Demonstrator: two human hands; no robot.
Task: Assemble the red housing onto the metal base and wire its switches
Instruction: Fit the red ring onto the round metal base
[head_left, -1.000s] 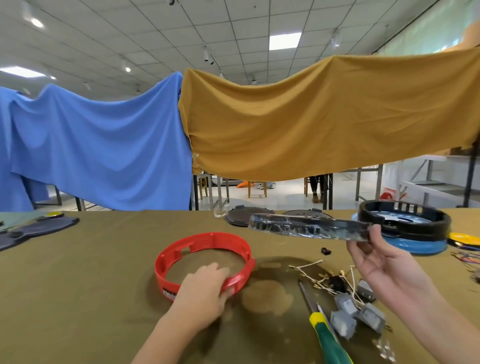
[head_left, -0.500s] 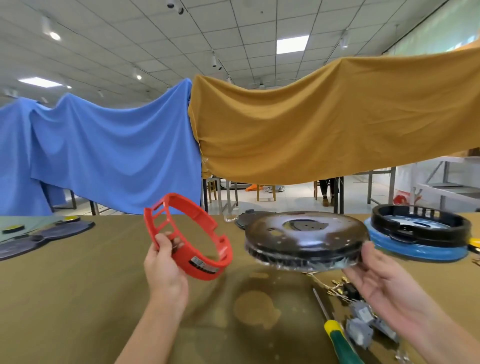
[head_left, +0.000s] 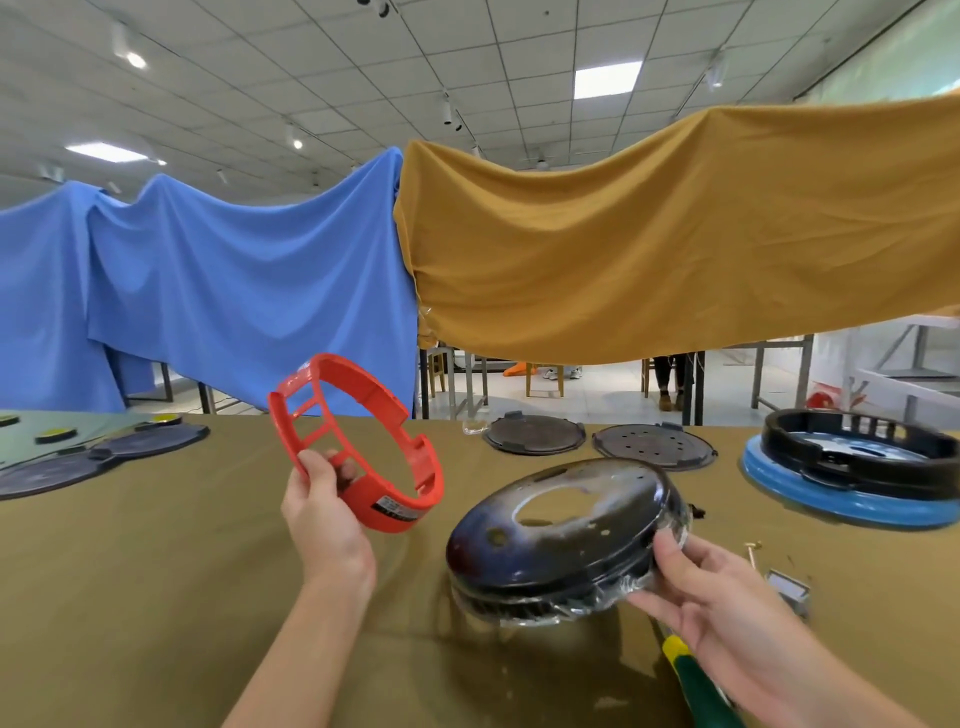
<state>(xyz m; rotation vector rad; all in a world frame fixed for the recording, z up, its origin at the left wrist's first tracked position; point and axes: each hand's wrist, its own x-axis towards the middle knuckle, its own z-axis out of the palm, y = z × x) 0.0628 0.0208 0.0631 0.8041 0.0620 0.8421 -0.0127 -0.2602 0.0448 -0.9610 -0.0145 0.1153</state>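
Both parts are now up off the tabletop (head_left: 156, 597): the left hand (head_left: 324, 519) grips the red housing (head_left: 358, 441), and the right hand's (head_left: 727, 608) fingers (head_left: 675, 553) pinch the metal base (head_left: 561, 535), now tilted toward it, ready for mating.

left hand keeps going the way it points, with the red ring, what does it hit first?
Probably nothing close. The left hand points up and away, holding the red housing clear of the table. Beyond it hangs the blue cloth, well behind; depth is unclear. The metal base sits to its right, off that line.

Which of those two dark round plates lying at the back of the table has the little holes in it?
The right-hand dark plate, nearer the blue-based unit; its face is dotted with small holes, while the left plate looks plain.
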